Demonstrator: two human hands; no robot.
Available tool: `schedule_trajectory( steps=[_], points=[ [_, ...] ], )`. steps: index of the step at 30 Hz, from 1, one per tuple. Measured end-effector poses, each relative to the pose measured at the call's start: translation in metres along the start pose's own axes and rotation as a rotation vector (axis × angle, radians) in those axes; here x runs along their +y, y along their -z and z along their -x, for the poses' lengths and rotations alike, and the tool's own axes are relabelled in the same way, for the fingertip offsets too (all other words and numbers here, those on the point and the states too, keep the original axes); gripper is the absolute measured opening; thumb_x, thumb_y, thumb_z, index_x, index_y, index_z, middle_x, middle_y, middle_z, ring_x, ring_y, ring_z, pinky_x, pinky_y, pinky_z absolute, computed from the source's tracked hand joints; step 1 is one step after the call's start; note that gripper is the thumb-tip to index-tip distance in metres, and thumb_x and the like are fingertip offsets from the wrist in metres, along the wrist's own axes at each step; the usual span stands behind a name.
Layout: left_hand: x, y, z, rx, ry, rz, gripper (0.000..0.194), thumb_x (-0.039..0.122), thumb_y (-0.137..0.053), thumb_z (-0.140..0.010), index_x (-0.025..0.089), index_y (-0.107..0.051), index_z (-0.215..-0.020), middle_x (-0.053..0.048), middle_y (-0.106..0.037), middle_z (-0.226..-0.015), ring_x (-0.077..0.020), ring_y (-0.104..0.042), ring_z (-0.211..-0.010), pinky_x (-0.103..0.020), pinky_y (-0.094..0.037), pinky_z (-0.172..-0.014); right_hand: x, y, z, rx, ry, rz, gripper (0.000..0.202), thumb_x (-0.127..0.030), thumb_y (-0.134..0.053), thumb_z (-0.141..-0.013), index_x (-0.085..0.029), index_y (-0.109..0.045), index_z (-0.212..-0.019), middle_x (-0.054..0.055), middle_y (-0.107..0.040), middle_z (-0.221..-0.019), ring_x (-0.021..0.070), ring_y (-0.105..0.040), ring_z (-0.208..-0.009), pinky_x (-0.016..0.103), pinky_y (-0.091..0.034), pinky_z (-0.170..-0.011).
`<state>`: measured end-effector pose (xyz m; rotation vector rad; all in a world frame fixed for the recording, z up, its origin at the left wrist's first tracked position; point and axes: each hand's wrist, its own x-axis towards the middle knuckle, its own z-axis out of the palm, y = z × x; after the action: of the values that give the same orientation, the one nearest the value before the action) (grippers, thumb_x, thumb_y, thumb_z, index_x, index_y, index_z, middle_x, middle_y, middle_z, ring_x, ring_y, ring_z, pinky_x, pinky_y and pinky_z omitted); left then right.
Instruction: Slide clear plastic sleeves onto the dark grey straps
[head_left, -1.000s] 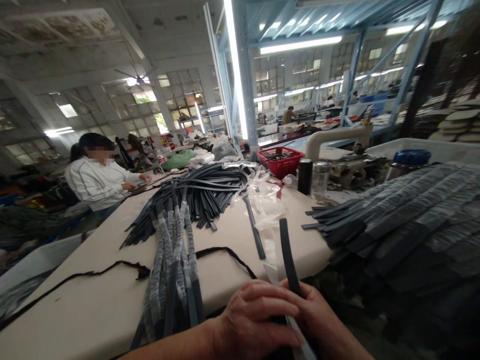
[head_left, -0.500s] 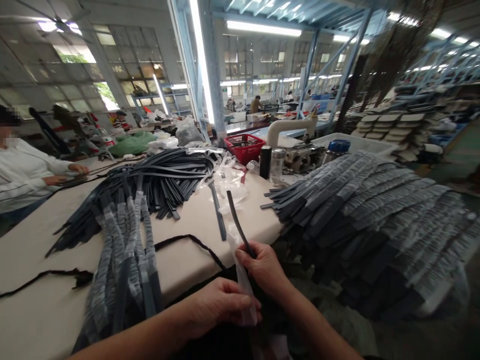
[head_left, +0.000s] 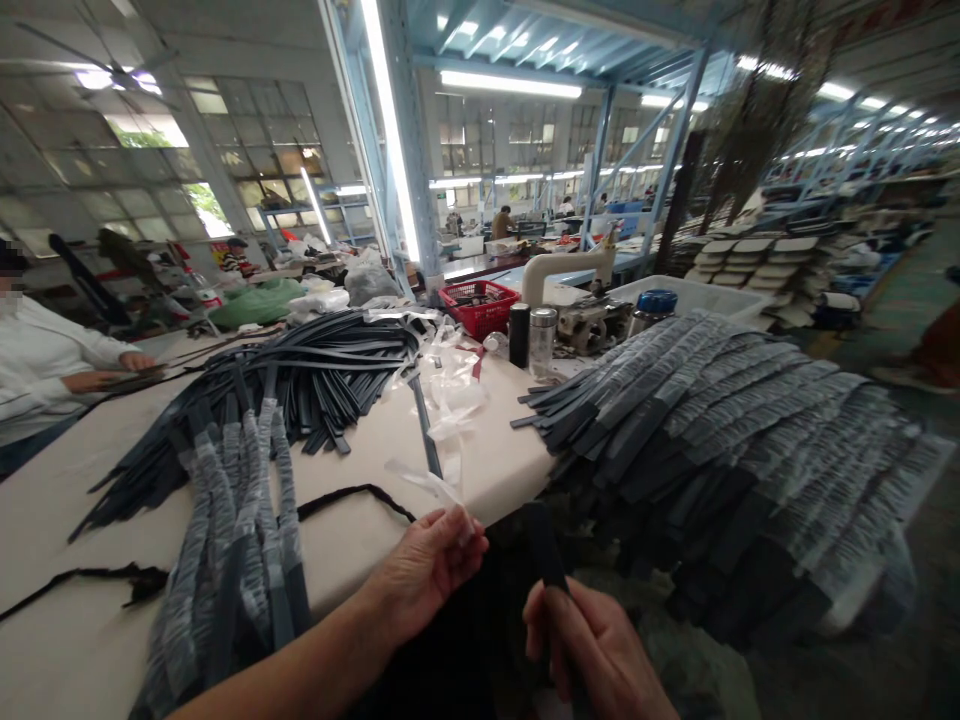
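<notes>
A thin, clear plastic strip [head_left: 442,487] is pinched in my left hand [head_left: 436,562], near the table's front edge. My right hand [head_left: 592,640], lower and to the right, is closed round a dark flat strap [head_left: 545,545] that points upward. The two hands are apart. Another dark strap [head_left: 426,425] lies on the table beyond my left hand, beside crumpled clear plastic pieces [head_left: 457,392]. Wrapped straps [head_left: 244,510] hang over the table edge at the left.
Dark straps [head_left: 322,370] are heaped on the table [head_left: 360,545]. A large wrapped bundle [head_left: 757,430] stands at the right. Behind are a red basket [head_left: 480,308], a jar [head_left: 541,340] and a machine [head_left: 592,320]. A person [head_left: 45,350] sits at far left.
My left hand has risen with the plastic strip, while my right hand has dropped down and right with the dark strap. The hands and the two pieces have come apart. The view has shifted slightly.
</notes>
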<state>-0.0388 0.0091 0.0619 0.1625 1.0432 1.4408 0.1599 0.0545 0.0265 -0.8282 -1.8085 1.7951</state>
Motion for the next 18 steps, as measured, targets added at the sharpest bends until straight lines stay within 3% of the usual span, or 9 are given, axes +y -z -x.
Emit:
schedule_trajectory(
  steps=[3,10,18],
  points=[
    [-0.002,-0.009,-0.003,0.036,-0.022,0.082,0.027,0.032,-0.085,-0.066,0.014,-0.066,-0.076,-0.002,-0.072,-0.076,-0.0139,-0.069,-0.071,-0.024,-0.056,-0.067,0.009,-0.006,0.017,-0.092,-0.012,0.187,0.059,-0.066,-0.029,-0.094,-0.017,-0.055,-0.074,0.002,-0.056,-0.063,0.0116,-0.052,-0.055,0.021,-0.038,-0.050],
    [-0.017,-0.023,-0.001,-0.059,-0.037,0.016,0.033,0.036,-0.087,-0.061,0.015,-0.067,-0.076,-0.002,-0.071,-0.078,-0.0123,-0.067,-0.071,-0.022,-0.055,-0.068,0.007,-0.011,0.013,-0.071,0.057,0.266,0.055,-0.061,-0.024,-0.097,-0.019,-0.053,-0.075,0.002,-0.058,-0.061,0.0138,-0.056,-0.057,0.021,-0.038,-0.052],
    [-0.022,-0.029,-0.002,-0.026,-0.043,-0.004,0.036,0.038,-0.090,-0.056,0.015,-0.069,-0.074,-0.002,-0.072,-0.078,-0.0132,-0.067,-0.071,-0.023,-0.054,-0.067,0.013,-0.010,0.020,-0.065,0.063,0.278,0.054,-0.058,-0.025,-0.096,-0.019,-0.054,-0.074,0.003,-0.058,-0.062,0.0140,-0.054,-0.058,0.022,-0.039,-0.053]
  ],
)
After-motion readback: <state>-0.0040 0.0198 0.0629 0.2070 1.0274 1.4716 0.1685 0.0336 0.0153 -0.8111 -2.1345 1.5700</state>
